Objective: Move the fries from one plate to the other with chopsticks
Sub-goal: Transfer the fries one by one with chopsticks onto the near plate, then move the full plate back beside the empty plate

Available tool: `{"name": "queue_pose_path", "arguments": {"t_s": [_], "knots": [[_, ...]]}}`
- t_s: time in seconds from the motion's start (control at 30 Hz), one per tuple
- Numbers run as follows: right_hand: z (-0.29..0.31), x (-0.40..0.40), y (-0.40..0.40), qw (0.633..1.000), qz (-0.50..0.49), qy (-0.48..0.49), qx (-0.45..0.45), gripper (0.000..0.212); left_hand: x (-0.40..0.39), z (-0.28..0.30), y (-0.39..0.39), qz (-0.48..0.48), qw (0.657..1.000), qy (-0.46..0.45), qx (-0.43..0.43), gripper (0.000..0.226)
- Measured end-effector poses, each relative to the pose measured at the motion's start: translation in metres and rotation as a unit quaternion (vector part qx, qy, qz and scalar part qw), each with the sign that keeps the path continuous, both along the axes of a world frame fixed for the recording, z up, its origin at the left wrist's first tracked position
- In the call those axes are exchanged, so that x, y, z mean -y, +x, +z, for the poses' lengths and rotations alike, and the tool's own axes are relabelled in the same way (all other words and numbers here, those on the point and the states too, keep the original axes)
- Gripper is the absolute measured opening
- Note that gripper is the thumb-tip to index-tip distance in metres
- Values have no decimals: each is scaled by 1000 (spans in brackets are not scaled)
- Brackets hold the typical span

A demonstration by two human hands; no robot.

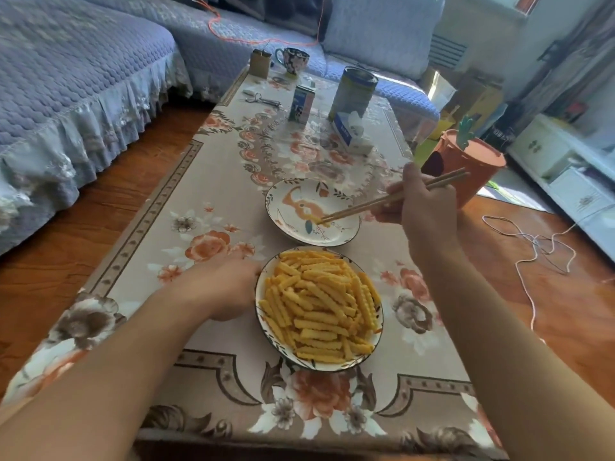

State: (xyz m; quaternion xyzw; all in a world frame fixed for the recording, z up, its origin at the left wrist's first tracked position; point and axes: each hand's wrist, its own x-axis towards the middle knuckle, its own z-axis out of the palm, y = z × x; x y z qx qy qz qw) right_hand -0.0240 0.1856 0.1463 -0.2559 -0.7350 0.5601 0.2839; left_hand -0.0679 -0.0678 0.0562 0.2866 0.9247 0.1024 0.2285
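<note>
Single head-worn view, wide-angle, facing forward and down along the table (186, 194), close above it

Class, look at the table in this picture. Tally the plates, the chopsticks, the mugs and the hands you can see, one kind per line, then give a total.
Plates: 2, the near plate heaped with fries and the far plate.
Chopsticks: 2, one pair of chopsticks held by the right hand.
Mugs: 1, the mug.
Hands: 2, the right hand and the left hand.
Total: 7

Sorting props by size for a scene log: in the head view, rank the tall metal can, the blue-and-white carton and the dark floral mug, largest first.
1. Tall metal can
2. Blue-and-white carton
3. Dark floral mug, though it stands farthest away, so unsure.
</note>
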Motion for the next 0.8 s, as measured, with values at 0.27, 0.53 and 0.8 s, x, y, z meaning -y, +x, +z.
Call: {"name": "queue_pose_path", "arguments": {"t_s": [0.27, 0.53, 0.8], "knots": [[11, 29, 103, 994, 103, -2, 22, 44, -3, 12, 7, 58, 998, 15, 17, 47], [5, 44, 128, 993, 115, 22, -34, 34, -1, 11, 12, 67, 997, 20, 20, 46], [6, 20, 138, 994, -27, -46, -97, 38, -2, 10, 24, 130, 974, 114, 147, 28]]}}
